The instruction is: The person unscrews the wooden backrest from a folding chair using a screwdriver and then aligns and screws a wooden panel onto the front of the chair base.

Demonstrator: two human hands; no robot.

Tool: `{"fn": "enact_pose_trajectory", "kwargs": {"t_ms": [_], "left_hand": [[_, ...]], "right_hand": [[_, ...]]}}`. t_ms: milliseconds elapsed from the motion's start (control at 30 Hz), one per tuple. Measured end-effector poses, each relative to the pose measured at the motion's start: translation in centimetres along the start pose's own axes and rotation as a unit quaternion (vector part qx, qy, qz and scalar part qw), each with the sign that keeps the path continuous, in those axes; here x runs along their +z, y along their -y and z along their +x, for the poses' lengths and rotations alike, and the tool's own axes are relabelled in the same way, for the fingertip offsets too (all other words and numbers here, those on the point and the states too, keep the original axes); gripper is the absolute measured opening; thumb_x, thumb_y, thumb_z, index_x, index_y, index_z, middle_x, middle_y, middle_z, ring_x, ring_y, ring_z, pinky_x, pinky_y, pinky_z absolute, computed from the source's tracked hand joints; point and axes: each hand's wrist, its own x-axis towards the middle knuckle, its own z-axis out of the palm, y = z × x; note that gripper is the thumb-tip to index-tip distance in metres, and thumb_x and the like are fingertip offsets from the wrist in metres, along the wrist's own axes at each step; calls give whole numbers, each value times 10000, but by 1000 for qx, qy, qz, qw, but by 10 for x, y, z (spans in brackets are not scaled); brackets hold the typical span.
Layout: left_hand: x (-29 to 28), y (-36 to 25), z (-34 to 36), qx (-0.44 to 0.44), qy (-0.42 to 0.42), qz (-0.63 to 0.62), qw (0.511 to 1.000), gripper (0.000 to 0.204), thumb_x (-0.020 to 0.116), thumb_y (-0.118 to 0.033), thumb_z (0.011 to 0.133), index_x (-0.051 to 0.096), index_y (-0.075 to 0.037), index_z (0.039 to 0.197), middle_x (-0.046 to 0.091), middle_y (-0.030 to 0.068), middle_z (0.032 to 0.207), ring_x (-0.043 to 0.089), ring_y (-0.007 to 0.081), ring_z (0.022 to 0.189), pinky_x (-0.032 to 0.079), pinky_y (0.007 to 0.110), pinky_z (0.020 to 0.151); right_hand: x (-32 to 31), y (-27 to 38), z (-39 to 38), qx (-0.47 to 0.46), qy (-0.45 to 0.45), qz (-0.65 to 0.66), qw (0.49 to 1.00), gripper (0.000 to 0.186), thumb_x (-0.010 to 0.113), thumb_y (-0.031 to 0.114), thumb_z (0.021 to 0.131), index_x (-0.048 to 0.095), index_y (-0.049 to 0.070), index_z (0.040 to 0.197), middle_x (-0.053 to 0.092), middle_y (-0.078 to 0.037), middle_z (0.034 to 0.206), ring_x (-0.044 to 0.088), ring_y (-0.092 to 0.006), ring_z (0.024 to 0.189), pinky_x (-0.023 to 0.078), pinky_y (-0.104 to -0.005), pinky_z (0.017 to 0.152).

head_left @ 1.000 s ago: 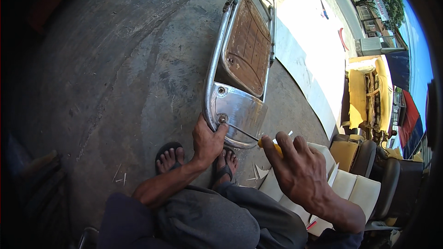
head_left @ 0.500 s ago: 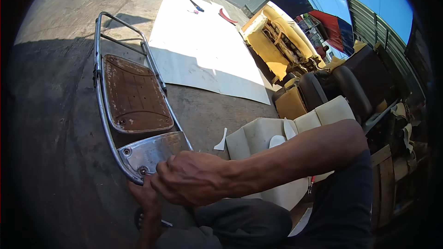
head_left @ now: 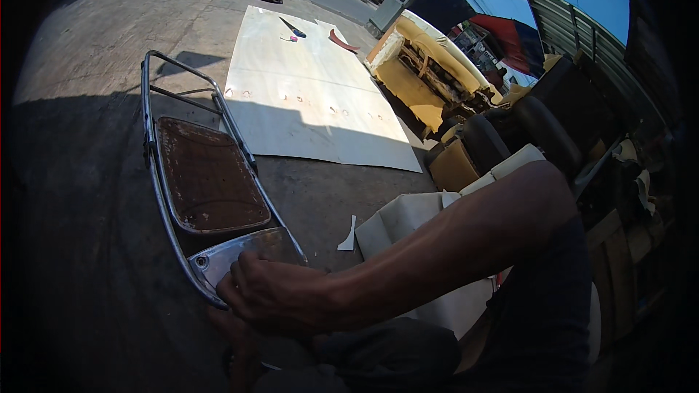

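A tubular metal folding chair (head_left: 148, 167) with a worn brown panel (head_left: 207, 171) and a shiny plate (head_left: 207, 266) lies before me. My right hand (head_left: 269, 291) is closed over the plate's lower corner. It covers the yellow-handled screwdriver seen in its grip earlier. My left hand (head_left: 227, 327) is in shadow at the frame's bottom corner, mostly behind the right one; its fingers are hidden.
A large white sheet (head_left: 306, 102) lies beyond, with a dark tool (head_left: 291, 28) and a curved red piece (head_left: 342, 44) on it. A torn yellow foam seat (head_left: 419, 80), dark seats (head_left: 542, 131) and pale cushions (head_left: 382, 225) are at the right. A road runs behind.
My view has swung upward, showing more of the street and sheet. My right hand has come over the plate's bolt, covering the screwdriver that was visible a second ago.
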Motion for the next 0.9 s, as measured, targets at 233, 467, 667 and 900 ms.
{"fn": "enact_pose_trajectory", "kwargs": {"t_ms": [233,467,667,900], "left_hand": [[5,3,3,-93,-44,-160,982,437,705,-71,920,554,54,1311,644,134,1236,633,208,1081,518,351,920],[2,13,5,-69,-45,-157,984,402,707,-59,921,578,53,1284,662,135,1201,640,203,1016,532,346,879],[-6,33,5,39,-45,-95,994,358,711,-50,919,605,61,1243,677,129,1164,649,201,999,542,343,853],[8,0,4,5,-13,-137,990,345,713,-46,913,611,56,1226,683,111,1126,665,196,972,549,339,839]], "right_hand": [[15,-10,-6,81,58,232,968,358,718,173,869,666,-27,1162,699,-163,1007,707,-284,917,580,-360,734],[5,-20,0,145,191,402,884,306,638,232,919,650,-27,1082,691,-116,927,681,-289,919,525,-403,738],[3,-9,-2,-33,-4,60,998,251,640,183,906,676,-47,999,702,-170,925,722,-298,835,580,-407,647],[7,-13,-5,-97,-117,-27,988,256,638,182,916,651,-29,1060,739,-166,877,741,-275,754,564,-401,576]]}}
